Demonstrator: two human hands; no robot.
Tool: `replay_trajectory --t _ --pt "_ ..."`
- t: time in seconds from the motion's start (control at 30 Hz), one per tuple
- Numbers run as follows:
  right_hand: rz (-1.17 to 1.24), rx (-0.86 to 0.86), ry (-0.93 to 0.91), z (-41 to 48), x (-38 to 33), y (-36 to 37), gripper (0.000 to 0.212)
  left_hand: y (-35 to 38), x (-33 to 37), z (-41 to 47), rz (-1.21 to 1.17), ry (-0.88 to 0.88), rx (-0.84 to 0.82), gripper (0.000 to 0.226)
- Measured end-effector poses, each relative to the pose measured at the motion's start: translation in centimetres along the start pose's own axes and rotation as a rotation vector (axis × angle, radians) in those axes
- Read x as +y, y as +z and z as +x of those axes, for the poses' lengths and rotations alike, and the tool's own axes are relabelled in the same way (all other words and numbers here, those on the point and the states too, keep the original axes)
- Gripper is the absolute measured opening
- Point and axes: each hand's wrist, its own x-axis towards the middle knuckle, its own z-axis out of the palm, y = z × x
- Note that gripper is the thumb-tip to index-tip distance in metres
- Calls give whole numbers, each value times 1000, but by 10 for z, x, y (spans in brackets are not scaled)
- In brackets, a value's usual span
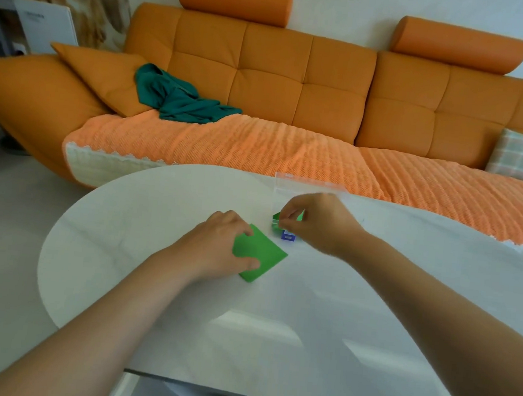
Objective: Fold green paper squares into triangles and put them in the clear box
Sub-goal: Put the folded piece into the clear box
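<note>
Triangle entering clear box, centre right.
Right hand is pinching it, apparently over the rim; left hand is gripping a green square mid-frame; releasing early is risking a miss.

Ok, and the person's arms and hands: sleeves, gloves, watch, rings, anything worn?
Nothing worn that shows. The left arm and right arm are bare, no sleeves in view. The left hand and right hand have no gloves; no watch or band at either wrist, no ring on the fingers that show.
</note>
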Motion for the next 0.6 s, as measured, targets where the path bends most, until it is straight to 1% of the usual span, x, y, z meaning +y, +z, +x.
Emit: replay_trajectory --t 0.07,0.1,0.17,0.23,0.3,0.4,0.5,0.6 --pt "-23 -111 -71 -13 -12 14 13 0 -5 -9 64 30 -62 77" --pt "-50 -165 -96 -18 -16 21 20 0 -6 -14 74 40 -73 78" --pt "-105 -244 -131 -27 -20 32 39 0 -8 -21 48 48 -55 71" --pt "-101 -279 -121 -35 -21 39 56 0 -11 -26 19 53 -11 61" --pt "-88 -296 -92 -40 -20 44 66 0 -14 -28 9 50 18 55" --pt "-45 -254 -60 -45 -19 52 65 2 -20 -29 -9 57 55 52" --pt "6 -160 -32 -46 -22 57 52 2 -22 -29 -26 75 82 47" --pt "16 -124 -72 -44 -22 58 42 1 -23 -27 -58 73 106 34"
